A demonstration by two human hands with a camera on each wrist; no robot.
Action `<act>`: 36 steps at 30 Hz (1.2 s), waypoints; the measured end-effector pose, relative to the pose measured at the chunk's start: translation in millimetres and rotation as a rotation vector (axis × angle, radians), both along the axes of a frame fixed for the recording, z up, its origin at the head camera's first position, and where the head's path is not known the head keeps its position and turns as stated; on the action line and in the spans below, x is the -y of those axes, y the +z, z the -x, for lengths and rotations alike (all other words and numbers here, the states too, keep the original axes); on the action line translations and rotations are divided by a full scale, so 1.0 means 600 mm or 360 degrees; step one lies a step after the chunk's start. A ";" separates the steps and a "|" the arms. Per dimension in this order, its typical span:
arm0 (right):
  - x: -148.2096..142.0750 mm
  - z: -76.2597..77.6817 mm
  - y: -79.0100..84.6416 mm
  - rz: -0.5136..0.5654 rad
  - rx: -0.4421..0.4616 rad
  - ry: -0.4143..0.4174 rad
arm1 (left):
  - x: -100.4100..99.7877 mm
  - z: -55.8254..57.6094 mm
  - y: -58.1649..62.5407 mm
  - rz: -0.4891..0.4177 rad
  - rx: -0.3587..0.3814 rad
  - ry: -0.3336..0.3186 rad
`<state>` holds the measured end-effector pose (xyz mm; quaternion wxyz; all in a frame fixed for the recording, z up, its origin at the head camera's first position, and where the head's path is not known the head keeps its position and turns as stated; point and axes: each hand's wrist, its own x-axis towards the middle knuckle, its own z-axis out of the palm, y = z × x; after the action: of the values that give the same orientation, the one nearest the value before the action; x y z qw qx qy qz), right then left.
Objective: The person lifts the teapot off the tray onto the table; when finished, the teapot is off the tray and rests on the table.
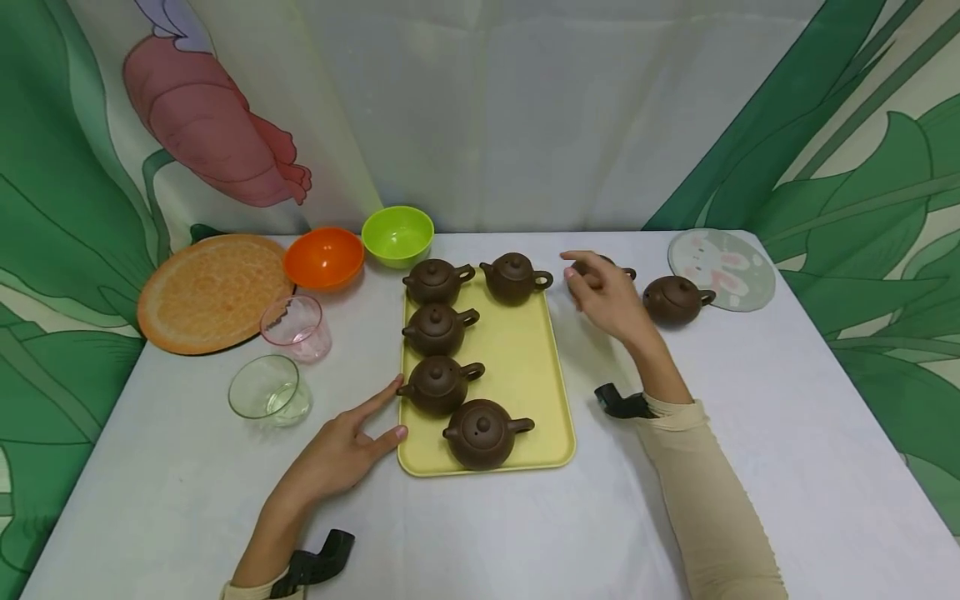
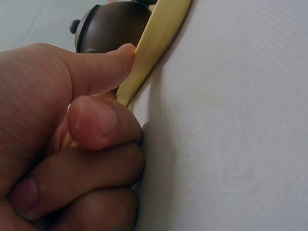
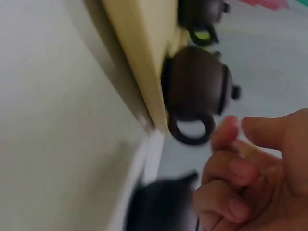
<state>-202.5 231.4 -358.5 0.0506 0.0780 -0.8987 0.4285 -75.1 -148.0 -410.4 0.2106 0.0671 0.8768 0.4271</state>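
Several dark brown teapots stand on a yellow tray [image 1: 517, 367]: a column along its left side, a front teapot [image 1: 483, 437] and a back-right teapot [image 1: 513, 279]. My left hand [image 1: 333, 454] is at the tray's left edge; its straight thumb [image 2: 103, 70] touches the rim, the index fingertip is by a teapot [image 1: 437, 385] spout, and the other fingers are curled. My right hand [image 1: 611, 300] hovers right of the tray with bent fingers and nothing held. It partly hides a teapot [image 1: 628, 272] behind it. Another teapot [image 1: 675, 302] stands to its right.
At the back left are an orange bowl [image 1: 324, 260], a green bowl [image 1: 397, 237] and a round orange-brown board [image 1: 213, 292]. A pink glass [image 1: 298, 329] and a clear glass [image 1: 270, 392] stand nearer. A round rabbit-patterned mat [image 1: 723, 271] lies back right, before the curtain [image 1: 562, 117].
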 end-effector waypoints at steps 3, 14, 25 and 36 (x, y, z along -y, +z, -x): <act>0.038 0.005 -0.020 -0.0165 0.0122 0.0180 | 0.001 -0.003 -0.002 0.0019 -0.0011 0.0000; 0.070 0.009 -0.039 -0.0227 0.0205 0.0075 | 0.000 -0.001 0.003 0.0018 -0.0059 -0.0016; 0.023 0.002 -0.022 0.0243 0.0491 0.0288 | -0.001 -0.001 0.005 0.0013 -0.0065 -0.0024; -0.105 -0.018 0.010 0.0094 0.0630 0.0524 | -0.001 0.000 0.002 0.0050 -0.0038 -0.0019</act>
<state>-191.5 294.7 -352.3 -0.1946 0.1364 -0.8535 0.4638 -75.1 -147.3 -409.0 0.2036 0.0742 0.8854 0.4113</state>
